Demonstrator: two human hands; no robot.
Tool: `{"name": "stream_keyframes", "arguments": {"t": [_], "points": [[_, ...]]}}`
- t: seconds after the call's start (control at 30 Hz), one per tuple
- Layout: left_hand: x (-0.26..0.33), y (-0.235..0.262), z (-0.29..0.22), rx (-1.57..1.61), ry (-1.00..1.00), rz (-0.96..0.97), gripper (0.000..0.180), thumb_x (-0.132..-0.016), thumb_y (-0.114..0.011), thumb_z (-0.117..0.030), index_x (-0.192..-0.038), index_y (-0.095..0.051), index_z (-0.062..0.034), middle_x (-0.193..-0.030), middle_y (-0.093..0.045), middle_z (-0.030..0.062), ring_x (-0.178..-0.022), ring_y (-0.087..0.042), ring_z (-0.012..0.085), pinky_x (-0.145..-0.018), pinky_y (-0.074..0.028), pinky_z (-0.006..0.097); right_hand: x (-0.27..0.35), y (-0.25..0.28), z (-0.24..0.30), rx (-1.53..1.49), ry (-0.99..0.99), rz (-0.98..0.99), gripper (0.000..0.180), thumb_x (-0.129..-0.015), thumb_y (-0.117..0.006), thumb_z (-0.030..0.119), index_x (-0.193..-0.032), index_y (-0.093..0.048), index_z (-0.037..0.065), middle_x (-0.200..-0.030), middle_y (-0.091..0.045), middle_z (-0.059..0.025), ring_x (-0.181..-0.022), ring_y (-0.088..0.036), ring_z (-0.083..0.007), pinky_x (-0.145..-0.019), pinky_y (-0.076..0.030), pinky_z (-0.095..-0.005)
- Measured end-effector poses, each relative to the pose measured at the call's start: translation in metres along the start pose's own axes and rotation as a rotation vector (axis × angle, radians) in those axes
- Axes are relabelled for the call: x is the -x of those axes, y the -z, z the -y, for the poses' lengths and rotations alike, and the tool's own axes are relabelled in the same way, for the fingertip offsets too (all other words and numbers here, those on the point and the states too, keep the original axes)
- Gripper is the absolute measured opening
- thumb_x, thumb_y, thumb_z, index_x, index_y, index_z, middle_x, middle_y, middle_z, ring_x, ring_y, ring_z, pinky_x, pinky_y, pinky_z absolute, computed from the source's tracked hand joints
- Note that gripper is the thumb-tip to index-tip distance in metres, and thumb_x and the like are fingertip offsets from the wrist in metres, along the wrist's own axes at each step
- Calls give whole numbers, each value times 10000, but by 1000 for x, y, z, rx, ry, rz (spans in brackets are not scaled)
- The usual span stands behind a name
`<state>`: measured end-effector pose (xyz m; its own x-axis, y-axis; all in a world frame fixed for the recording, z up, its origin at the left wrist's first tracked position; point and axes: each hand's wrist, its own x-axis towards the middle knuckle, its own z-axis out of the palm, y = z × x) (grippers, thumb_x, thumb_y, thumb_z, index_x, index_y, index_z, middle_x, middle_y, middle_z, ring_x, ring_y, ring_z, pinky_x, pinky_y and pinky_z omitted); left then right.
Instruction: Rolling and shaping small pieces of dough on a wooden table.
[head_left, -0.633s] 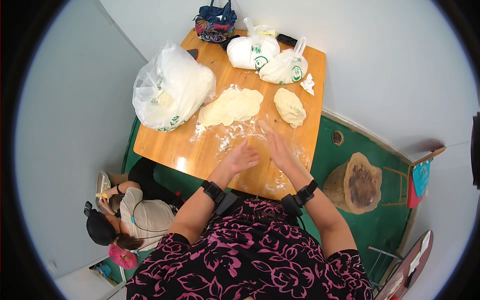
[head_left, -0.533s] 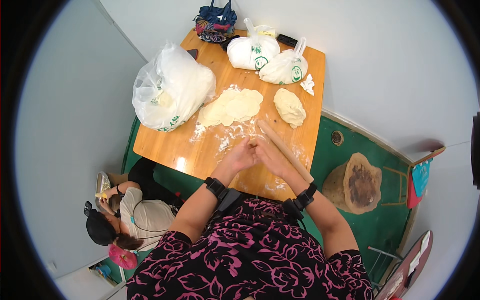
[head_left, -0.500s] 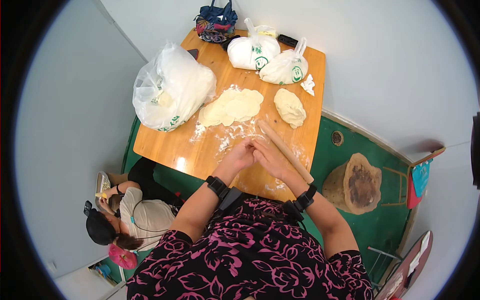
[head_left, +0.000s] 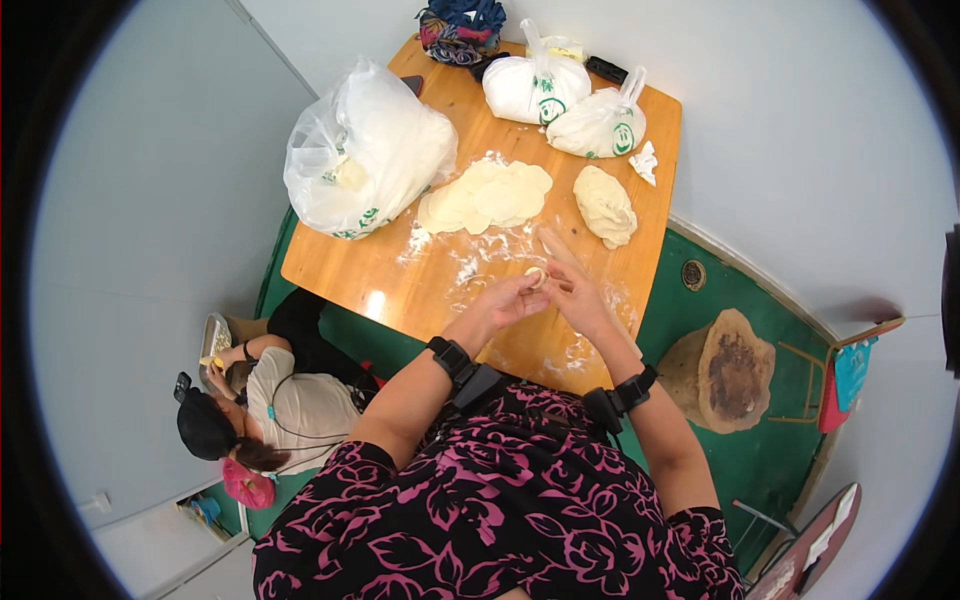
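Over the near part of the wooden table, my left hand (head_left: 514, 303) pinches a small round piece of dough (head_left: 535, 275) between thumb and fingers. My right hand (head_left: 577, 298) meets it from the right, its curled fingertips at the edge of the same piece. Partly hidden beneath my right hand and forearm lies a wooden rolling pin (head_left: 555, 243). Beyond my hands, flat dough wrappers (head_left: 490, 195) overlap in a pile, with loose flour scattered around them. A larger lump of dough (head_left: 606, 207) rests to their right.
On the table (head_left: 335, 262) stand a big white plastic bag (head_left: 370, 150) at left and two tied bags (head_left: 537, 88) (head_left: 598, 124) at the back. A crumpled tissue (head_left: 645, 163) lies right. A wooden stump (head_left: 735, 370) is on the floor; a person (head_left: 300, 405) sits at lower left.
My hands have come apart from pressing together, and the small dough piece now shows between their fingers. The table has shifted slightly right and up in view.
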<state>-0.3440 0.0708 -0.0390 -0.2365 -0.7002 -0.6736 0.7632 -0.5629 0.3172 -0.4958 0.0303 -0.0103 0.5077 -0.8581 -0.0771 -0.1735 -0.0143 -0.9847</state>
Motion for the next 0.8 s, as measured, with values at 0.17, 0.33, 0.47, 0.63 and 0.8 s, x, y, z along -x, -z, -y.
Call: {"name": "stream_keyframes", "arguments": {"t": [0.17, 0.33, 0.47, 0.63, 0.8], "points": [[11, -10, -2, -114, -6, 164, 262, -854, -548, -184, -1055, -525, -17, -1051, -553, 131, -965, -542, 201, -883, -439, 354, 3, 3, 11, 24, -158, 144, 310, -801, -574, 53, -1107, -538, 20, -976, -580, -62, -891, -541, -126, -761, -439, -244], [10, -11, -3, 21, -128, 241, 294, -882, -495, -220, -1095, -491, -19, -1100, -530, 136, -989, -531, 214, -881, -441, 363, 0, 4, -16, 283, 342, -57, 295, -771, -601, 39, -1065, -570, 33, -946, -602, -72, -827, -562, -127, -706, -459, -244], [14, -7, -4, -27, -45, 96, 345, -894, -472, -278, -1162, -444, -63, -1129, -526, 128, -1007, -521, 226, -889, -416, 378, 3, 2, -13, 326, 368, -99, 297, -766, -603, 46, -1058, -564, 13, -935, -596, -90, -731, -559, -131, -644, -457, -241], [26, -21, -6, -103, -80, 19, 390, -901, -421, -362, -1212, -388, -130, -1037, -594, 67, -999, -508, 201, -872, -352, 349, 5, 5, -25, 86, -123, -200, 316, -781, -590, 44, -1093, -552, 7, -919, -598, -80, -743, -555, -120, -664, -451, -222], [25, -13, -6, -274, -124, 22, 472, -915, -365, -416, -1270, -339, -107, -1018, -597, 99, -1029, -509, 219, -853, -386, 355, 9, -1, -19, -216, -140, -130, 288, -793, -571, 40, -1075, -563, -16, -910, -599, -83, -758, -557, -119, -667, -450, -224]]}}
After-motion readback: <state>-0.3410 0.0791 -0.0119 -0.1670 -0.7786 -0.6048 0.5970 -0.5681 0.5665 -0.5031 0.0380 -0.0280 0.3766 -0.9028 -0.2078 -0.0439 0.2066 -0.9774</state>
